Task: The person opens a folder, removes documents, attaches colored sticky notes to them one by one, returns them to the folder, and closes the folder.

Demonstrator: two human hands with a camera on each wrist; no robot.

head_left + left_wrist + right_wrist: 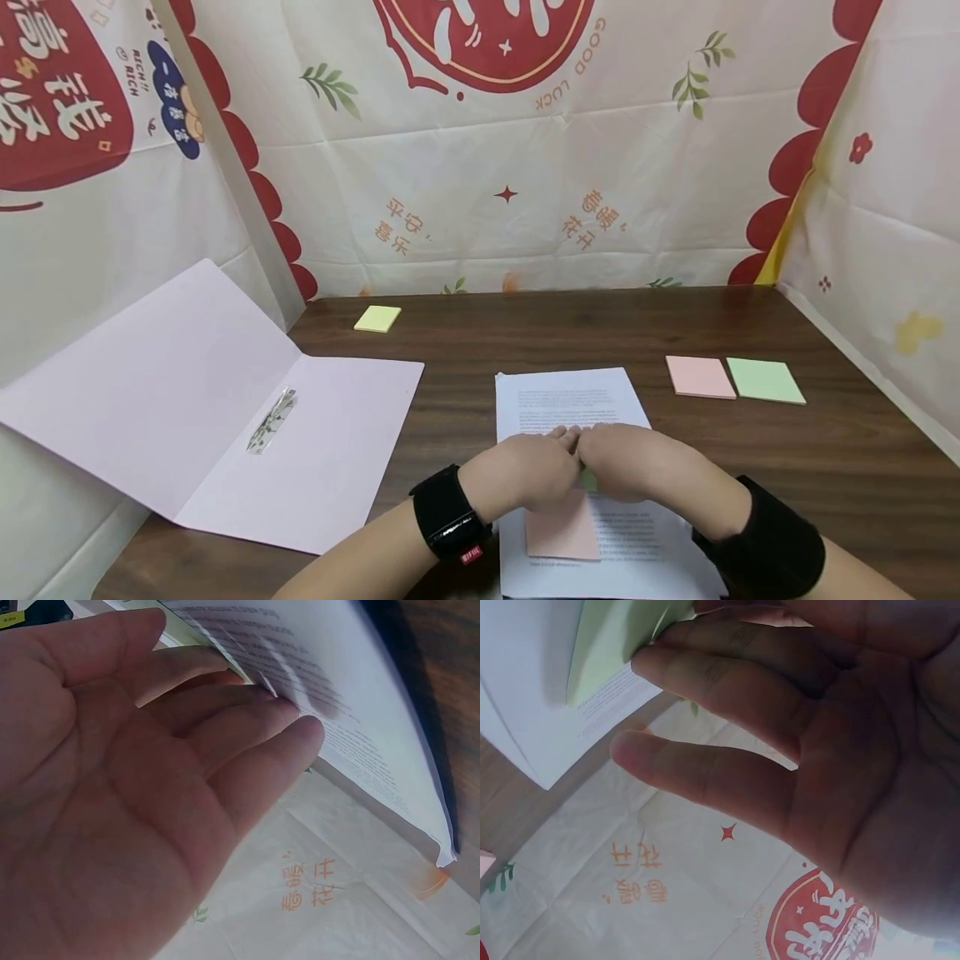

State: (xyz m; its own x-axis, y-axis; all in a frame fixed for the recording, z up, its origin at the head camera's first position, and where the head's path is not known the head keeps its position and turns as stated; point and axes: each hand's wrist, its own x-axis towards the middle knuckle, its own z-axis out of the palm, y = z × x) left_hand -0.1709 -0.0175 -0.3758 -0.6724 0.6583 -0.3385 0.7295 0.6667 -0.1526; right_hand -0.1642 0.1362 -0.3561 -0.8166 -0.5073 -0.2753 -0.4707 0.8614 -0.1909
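A stack of printed paper (555,400) lies on the table in front of the person. On its lower part sits a pink sticky note (562,533), and a green sticky note (589,480) shows partly beneath the hands. The left hand (525,471) touches the sheet, its fingers loosely bent in the left wrist view. Close beside it, fingertips meeting or nearly so, the right hand (637,462) rests on the green note. In the right wrist view its fingertips (646,660) lie against that note, little finger held apart. Both thumbs are largely hidden in the head view.
An open pale folder (352,442) with a metal clip (272,421) lies at left. Beyond it is a yellow sticky pad (377,318). Pink (700,377) and green (765,380) pads lie at right. Printed cloth (465,167) encloses the back and sides.
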